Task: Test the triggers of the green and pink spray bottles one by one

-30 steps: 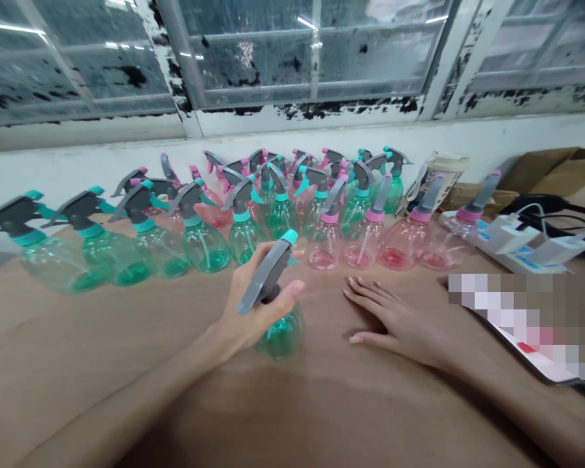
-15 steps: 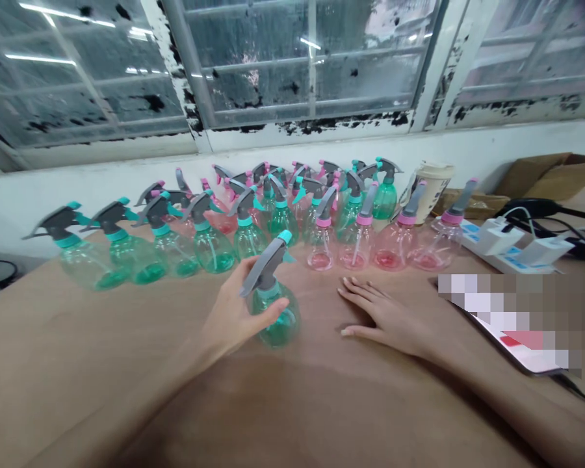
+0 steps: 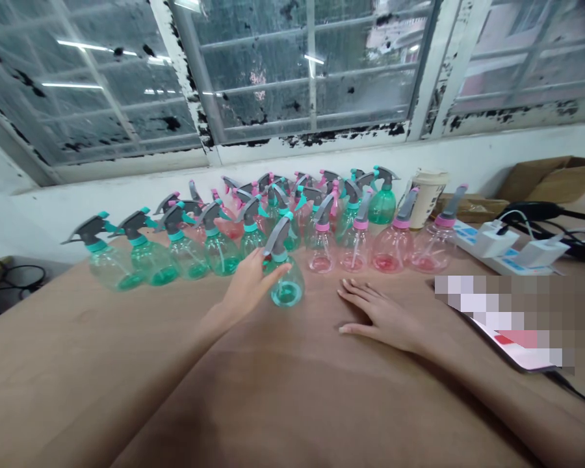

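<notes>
My left hand [image 3: 251, 283] is wrapped round a green spray bottle [image 3: 288, 289] with a grey trigger head and a teal collar; its far fingers are hidden behind the bottle. The bottle is close in front of the standing rows and near their level. To its left is a line of green spray bottles [image 3: 223, 255]. On its right stand several pink spray bottles [image 3: 390, 252] with pink collars. My right hand [image 3: 383, 318] lies flat on the brown table [image 3: 292, 396], fingers stretched out and holding nothing, in front of the pink bottles.
More green and pink bottles stand behind, near the white wall. At right are a paper cup [image 3: 426, 198], a cardboard box [image 3: 548, 182], a white power strip [image 3: 502, 257] with plugs and cables, and a phone [image 3: 509, 351] with a blurred screen.
My left hand has moved the green spray bottle away from me, up to the rows. The view has shifted a little. My right hand stays flat in its place.
</notes>
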Demonstrator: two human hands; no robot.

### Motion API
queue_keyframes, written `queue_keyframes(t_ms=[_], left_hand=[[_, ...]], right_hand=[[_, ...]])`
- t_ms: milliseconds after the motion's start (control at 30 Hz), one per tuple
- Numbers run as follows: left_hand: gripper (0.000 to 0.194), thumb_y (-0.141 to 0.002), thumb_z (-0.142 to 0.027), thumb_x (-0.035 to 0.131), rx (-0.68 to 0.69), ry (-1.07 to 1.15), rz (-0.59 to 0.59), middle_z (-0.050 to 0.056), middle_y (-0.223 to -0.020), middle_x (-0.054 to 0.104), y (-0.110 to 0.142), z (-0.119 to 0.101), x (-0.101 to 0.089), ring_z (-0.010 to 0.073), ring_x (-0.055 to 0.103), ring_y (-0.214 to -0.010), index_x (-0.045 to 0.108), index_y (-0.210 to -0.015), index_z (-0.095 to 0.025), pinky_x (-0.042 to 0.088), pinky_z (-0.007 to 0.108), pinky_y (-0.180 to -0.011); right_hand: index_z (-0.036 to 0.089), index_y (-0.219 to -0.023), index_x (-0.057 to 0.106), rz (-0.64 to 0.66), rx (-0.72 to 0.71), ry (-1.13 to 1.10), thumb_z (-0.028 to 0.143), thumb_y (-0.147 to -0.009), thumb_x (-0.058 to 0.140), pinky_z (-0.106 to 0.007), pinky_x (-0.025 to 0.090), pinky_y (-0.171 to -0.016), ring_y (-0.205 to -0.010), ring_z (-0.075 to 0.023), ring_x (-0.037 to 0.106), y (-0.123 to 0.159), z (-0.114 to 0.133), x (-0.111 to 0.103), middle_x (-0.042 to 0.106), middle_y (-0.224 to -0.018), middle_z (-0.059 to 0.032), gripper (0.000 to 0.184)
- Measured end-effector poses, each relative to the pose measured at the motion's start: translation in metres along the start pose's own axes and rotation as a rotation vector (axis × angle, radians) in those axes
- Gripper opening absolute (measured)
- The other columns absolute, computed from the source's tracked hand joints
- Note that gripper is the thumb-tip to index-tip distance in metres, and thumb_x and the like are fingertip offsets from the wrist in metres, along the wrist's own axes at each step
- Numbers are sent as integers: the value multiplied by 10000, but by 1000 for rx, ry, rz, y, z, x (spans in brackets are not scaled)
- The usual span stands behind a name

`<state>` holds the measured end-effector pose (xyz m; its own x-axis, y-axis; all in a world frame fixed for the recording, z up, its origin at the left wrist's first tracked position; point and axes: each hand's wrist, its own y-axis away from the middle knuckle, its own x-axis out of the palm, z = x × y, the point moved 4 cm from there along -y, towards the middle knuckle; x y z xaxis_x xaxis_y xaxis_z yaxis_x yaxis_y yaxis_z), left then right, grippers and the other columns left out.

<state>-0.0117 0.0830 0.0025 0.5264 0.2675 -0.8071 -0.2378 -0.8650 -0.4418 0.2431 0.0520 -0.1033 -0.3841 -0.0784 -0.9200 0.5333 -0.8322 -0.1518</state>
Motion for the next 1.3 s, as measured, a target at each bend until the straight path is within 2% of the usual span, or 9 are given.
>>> queue_keyframes(t_ms=[200,300,467,633,800,867,933,1133,1300], left_hand=[[306,-867,-460,591,5,-39,-49,96,-911,660,-50,10,19,271,636,-902,577,-936,-162,479,376,-789],[310,-874,-435,593,1,-42,-74,112,-943,672,-63,16,25,276,644,-902,570,-995,-151,480,384,-796],[366,-875,-442,590,-6,-37,-99,149,-967,677,-73,22,30,312,647,-946,557,-1044,-120,487,412,-810],[531,-879,-445,588,11,9,-127,177,-1120,651,-77,22,33,317,618,-1069,443,-1265,-110,481,434,-892],[674,-885,-459,576,45,66,-138,179,-1405,463,-53,19,28,288,486,-1266,273,-1419,-179,413,443,-1032],[722,-894,-428,574,40,92,-141,165,-1428,429,-35,21,23,265,479,-1279,170,-1456,-219,426,438,-1033],[724,-894,-393,583,30,142,-154,135,-1396,453,-16,25,17,257,466,-1291,152,-1459,-258,427,444,-1041],[615,-904,-366,565,-26,135,-89,113,-1348,486,21,38,7,255,508,-1246,238,-1418,-281,431,469,-1035],[506,-922,-348,529,-22,136,-35,101,-1310,518,35,34,6,220,513,-1230,314,-1366,-236,435,416,-1035]], right_hand=[[202,-1426,409,-21,-5,-33,692,-819,462,-511,222,-1147,-1416,-297,239,0,1,-2,318,-1529,-111,782],[209,-1402,428,-93,54,-105,650,-839,476,-502,324,-1100,-1361,-298,366,-1,0,-9,415,-1479,-118,717],[237,-1287,502,-246,181,-260,532,-883,487,-462,515,-855,-1026,-281,645,-16,-1,-30,672,-1160,-107,500],[191,-1312,473,-296,279,-342,549,-868,499,-387,520,-700,-782,-251,679,-48,4,-51,724,-869,-73,572],[102,-1420,350,-320,381,-320,642,-826,487,-423,503,-745,-798,-299,686,-82,9,-57,716,-758,-86,814],[61,-1464,245,-334,426,-313,679,-795,498,-432,503,-747,-825,-320,688,-92,9,-57,712,-722,-87,946],[50,-1475,204,-348,464,-301,709,-773,500,-439,500,-757,-857,-332,689,-99,7,-57,707,-687,-80,1007],[74,-1363,412,-338,496,-174,748,-774,452,-441,490,-744,-899,-367,679,-107,8,-57,701,-697,-109,896],[98,-1320,450,-306,496,-52,782,-777,387,-406,479,-666,-850,-372,680,-85,24,-57,709,-767,-138,876]])
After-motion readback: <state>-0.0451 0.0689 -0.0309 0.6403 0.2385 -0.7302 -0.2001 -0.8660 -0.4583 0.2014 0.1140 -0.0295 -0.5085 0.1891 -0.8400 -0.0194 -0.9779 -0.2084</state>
